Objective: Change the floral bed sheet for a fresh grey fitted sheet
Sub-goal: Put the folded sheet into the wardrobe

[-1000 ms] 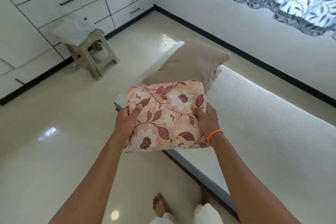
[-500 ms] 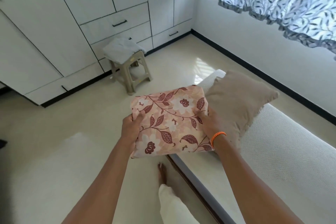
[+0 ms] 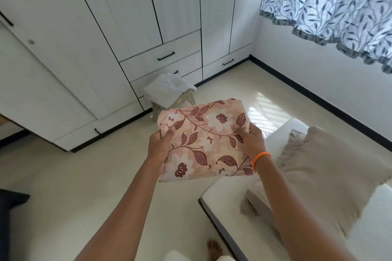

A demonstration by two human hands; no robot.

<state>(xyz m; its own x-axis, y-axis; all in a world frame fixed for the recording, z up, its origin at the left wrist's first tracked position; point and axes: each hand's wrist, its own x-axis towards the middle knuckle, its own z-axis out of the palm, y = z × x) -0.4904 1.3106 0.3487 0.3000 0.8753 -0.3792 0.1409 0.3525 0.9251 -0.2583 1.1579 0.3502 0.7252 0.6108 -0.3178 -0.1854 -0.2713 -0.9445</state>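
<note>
A folded pink floral bed sheet (image 3: 203, 140) with dark red leaves is held in the air in front of me. My left hand (image 3: 158, 144) grips its left edge and my right hand (image 3: 251, 141), with an orange wrist band, grips its right edge. Behind the bundle, a folded pale grey sheet (image 3: 167, 89) lies on a beige plastic stool (image 3: 180, 103) by the wardrobe. The bare white mattress (image 3: 237, 197) lies at the lower right.
A beige pillow (image 3: 326, 169) rests on the mattress. White wardrobe doors and drawers (image 3: 106, 38) fill the back wall. A leaf-patterned curtain (image 3: 331, 4) hangs at the upper right. Glossy cream floor (image 3: 63, 186) spreads between me and the stool. A dark object (image 3: 8, 214) sits at the left edge.
I have turned left away from the mattress, carrying the floral bundle in both hands. The stool with the grey sheet now stands straight ahead and closer.
</note>
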